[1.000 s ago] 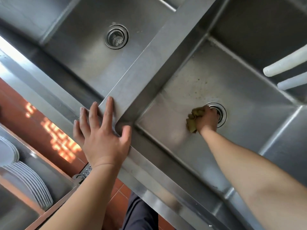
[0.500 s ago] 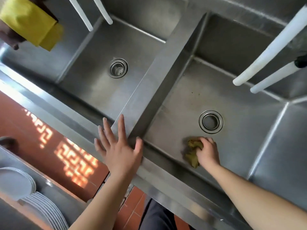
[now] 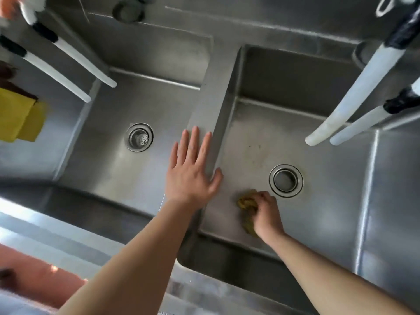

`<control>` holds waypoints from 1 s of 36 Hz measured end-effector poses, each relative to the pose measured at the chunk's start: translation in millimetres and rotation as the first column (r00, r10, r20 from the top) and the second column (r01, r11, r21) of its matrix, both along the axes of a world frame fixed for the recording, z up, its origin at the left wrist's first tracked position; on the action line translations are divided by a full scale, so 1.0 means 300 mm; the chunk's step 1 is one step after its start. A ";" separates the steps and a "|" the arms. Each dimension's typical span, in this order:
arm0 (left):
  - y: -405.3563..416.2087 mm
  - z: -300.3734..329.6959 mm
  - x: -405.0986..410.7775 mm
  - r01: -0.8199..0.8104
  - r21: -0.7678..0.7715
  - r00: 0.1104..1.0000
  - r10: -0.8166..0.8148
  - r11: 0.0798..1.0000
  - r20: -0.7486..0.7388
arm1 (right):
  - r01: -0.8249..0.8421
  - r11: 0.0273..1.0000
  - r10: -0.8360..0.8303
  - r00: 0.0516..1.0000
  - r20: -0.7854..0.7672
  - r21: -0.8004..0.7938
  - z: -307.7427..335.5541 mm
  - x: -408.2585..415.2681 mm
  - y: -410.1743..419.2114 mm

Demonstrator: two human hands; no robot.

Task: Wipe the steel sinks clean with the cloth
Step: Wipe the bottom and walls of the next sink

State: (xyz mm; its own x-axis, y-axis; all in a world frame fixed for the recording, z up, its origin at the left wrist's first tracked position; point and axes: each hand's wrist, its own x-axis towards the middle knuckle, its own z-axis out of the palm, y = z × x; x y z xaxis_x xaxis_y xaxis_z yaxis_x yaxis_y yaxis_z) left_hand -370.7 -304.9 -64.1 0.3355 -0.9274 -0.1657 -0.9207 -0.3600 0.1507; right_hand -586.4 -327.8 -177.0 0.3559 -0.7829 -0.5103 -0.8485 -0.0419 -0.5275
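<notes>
Right hand (image 3: 266, 214): grips cloth (image 3: 246, 209) on right sink (image 3: 329, 201) floor – at 7 o'clock of drain (image 3: 286, 180);
Left hand (image 3: 192, 172): flat, fingers spread – rests on divider (image 3: 210, 105)

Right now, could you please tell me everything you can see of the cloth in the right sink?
The cloth is a small, crumpled wad of dull olive-yellow fabric, looking damp and soiled. It lies bunched on the floor of the right sink, just in front and to the left of the drain, apart from its ring. The right hand grips it with curled fingers, covering its right part and pressing it against the steel; only its left edge shows.
</notes>
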 end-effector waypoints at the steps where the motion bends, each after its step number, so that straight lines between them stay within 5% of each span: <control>1: 0.000 0.000 0.001 0.000 -0.004 1.000 0.000 1.000 -0.006 | 0.003 1.000 -0.004 0.999 0.034 0.011 -0.002 0.035 -0.016; 7: -0.002 0.009 -0.002 -0.031 0.001 0.999 0.031 1.000 -0.025 | -0.131 0.988 0.145 0.969 0.200 -0.085 -0.136 0.243 -0.128; 12: -0.010 -0.001 -0.004 -0.049 -0.046 0.998 0.047 0.998 -0.036 | -0.516 0.848 0.505 0.856 -0.110 -0.125 -0.254 0.281 -0.130; 19: -0.011 -0.005 -0.003 -0.066 -0.099 0.997 0.063 0.993 -0.040 | -0.700 0.705 0.643 0.699 -0.314 -0.116 -0.297 0.246 -0.152; 22: -0.013 -0.004 -0.005 -0.073 -0.113 0.997 0.070 0.991 -0.036 | -0.582 0.812 0.535 0.773 -0.341 -0.046 -0.258 0.277 -0.168; 26: -0.015 -0.003 -0.006 -0.085 -0.121 0.996 0.081 0.989 -0.041 | -0.218 0.976 0.193 0.905 -0.379 -0.025 -0.235 0.280 -0.201; 29: -0.012 -0.002 -0.004 -0.081 -0.104 0.996 0.077 0.991 -0.042 | -0.051 0.992 0.004 0.924 -0.383 -0.114 -0.235 0.203 -0.214; 33: -0.011 0.001 -0.004 -0.086 -0.089 0.995 0.081 0.992 -0.051 | -0.073 0.979 0.005 0.943 -0.333 -0.192 -0.253 0.038 -0.197; 36: -0.011 0.003 -0.005 -0.083 -0.087 0.996 0.078 0.993 -0.050 | 0.218 0.962 -0.248 0.949 -0.197 -0.163 -0.250 -0.045 -0.201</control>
